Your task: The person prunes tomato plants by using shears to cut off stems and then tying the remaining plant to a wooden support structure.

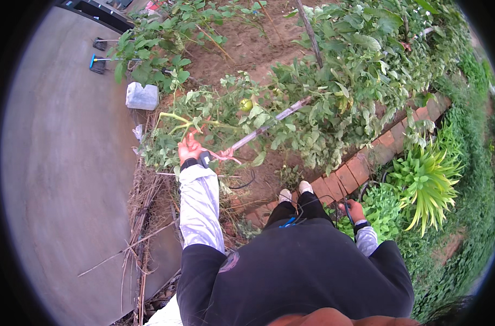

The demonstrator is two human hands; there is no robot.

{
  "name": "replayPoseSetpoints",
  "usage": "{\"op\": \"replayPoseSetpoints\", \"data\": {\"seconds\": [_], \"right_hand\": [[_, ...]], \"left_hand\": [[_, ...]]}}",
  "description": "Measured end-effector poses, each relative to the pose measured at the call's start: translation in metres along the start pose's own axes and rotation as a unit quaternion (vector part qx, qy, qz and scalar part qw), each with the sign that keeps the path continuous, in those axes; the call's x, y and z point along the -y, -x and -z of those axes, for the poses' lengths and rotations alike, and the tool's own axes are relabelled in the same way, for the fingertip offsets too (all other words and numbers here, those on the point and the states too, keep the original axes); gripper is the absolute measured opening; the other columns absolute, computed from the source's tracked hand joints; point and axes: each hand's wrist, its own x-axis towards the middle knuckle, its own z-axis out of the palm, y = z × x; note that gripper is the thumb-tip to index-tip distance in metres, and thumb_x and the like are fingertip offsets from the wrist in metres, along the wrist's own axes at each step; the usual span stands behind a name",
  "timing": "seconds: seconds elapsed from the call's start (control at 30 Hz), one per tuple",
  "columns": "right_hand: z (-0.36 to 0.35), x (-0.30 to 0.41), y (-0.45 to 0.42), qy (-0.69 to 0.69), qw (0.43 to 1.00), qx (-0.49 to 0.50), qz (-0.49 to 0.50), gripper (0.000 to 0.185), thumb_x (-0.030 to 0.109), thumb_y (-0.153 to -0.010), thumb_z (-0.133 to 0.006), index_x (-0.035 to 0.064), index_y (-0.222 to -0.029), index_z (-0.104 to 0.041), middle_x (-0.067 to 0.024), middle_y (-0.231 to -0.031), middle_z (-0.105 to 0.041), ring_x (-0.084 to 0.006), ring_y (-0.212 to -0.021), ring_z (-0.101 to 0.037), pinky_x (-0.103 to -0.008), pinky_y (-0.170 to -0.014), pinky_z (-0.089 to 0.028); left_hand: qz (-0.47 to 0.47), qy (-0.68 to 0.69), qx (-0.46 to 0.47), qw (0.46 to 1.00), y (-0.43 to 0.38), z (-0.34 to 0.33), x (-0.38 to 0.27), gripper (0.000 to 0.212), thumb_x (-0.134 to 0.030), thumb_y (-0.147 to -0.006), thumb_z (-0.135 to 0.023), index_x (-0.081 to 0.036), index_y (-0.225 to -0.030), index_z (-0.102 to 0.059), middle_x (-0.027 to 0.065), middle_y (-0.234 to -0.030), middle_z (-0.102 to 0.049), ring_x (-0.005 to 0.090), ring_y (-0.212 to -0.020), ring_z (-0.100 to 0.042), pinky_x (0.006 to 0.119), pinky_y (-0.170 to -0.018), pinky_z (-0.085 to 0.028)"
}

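Observation:
My left hand (pixel 189 149) is raised at the tomato plant, its fingers curled at a pale green stem (pixel 176 117). A pink strip (pixel 214 155) passes beside that hand and wraps around a slanted wooden stake (pixel 268 126); its loose end hangs free. An unripe green tomato (pixel 246 105) hangs among drooping leaves beyond the hand. Low at my right side, my right hand (pixel 356 212) grips the dark handle of scissors (pixel 346 203), whose thin blades point away from me. Exactly where the left fingertips meet the stem is hard to make out.
A brick border (pixel 347 178) crosses in front of my shoes. Dry sticks (pixel 143 212) line the concrete (pixel 68 163) on the left, near a plastic jug (pixel 142 96) and brooms (pixel 97 64). Another stake (pixel 310 34) stands farther off. A yellow-green leafy plant (pixel 429 183) grows at right.

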Motion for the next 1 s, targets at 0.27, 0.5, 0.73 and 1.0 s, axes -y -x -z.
{"op": "replayPoseSetpoints", "data": {"seconds": [0.27, 0.5, 0.73, 1.0], "right_hand": [[-0.003, 0.022, 0.028, 0.049, 0.999, -0.018, 0.002, 0.043, 0.038, -0.075, -0.073, -0.0009, -0.09, -0.063, -0.0188, -0.069, -0.063, -0.0322, -0.068, -0.064, -0.039, -0.064, -0.048], [-0.023, 0.025, 0.054, 0.038, 0.999, -0.024, -0.025, 0.049, 0.04, -0.072, -0.075, -0.0026, -0.092, -0.063, -0.0189, -0.072, -0.064, -0.0287, -0.069, -0.063, -0.0367, -0.066, -0.048], [-0.033, 0.055, 0.08, 0.01, 0.993, 0.024, -0.115, 0.072, 0.053, -0.067, -0.074, -0.0045, -0.107, -0.055, -0.0165, -0.076, -0.064, -0.0264, -0.071, -0.063, -0.0365, -0.068, -0.049], [-0.047, 0.062, 0.107, 0.029, 0.993, 0.015, -0.11, 0.074, 0.054, -0.067, -0.074, -0.006, -0.106, -0.056, -0.0206, -0.082, -0.064, -0.0321, -0.078, -0.064, -0.0375, -0.072, -0.049]], "left_hand": [[0.027, 0.024, 0.0, 0.999, -0.003, -0.004, 0.0, 0.052, -0.054, -0.096, -0.02, -0.019, -0.132, -0.034, 0.016, -0.091, -0.062, 0.0128, -0.046, -0.036, 0.026, -0.041, -0.028], [0.013, -0.017, -0.031, 0.999, -0.019, -0.02, -0.004, 0.061, -0.056, -0.095, -0.02, -0.001, -0.102, -0.044, 0.0082, -0.065, -0.052, 0.0128, -0.042, -0.031, 0.025, -0.039, -0.025], [-0.009, -0.047, 0.006, 0.999, -0.036, -0.036, -0.029, 0.063, -0.058, -0.093, -0.029, 0.003, -0.093, -0.043, 0.0077, -0.065, -0.044, 0.0144, -0.045, -0.036, 0.026, -0.038, -0.027], [0.026, -0.162, 0.155, 0.974, -0.018, -0.055, -0.02, 0.041, -0.048, -0.097, -0.033, -0.011, -0.102, -0.051, 0.0145, -0.087, -0.062, 0.0125, -0.051, -0.043, 0.023, -0.041, -0.032]]}}
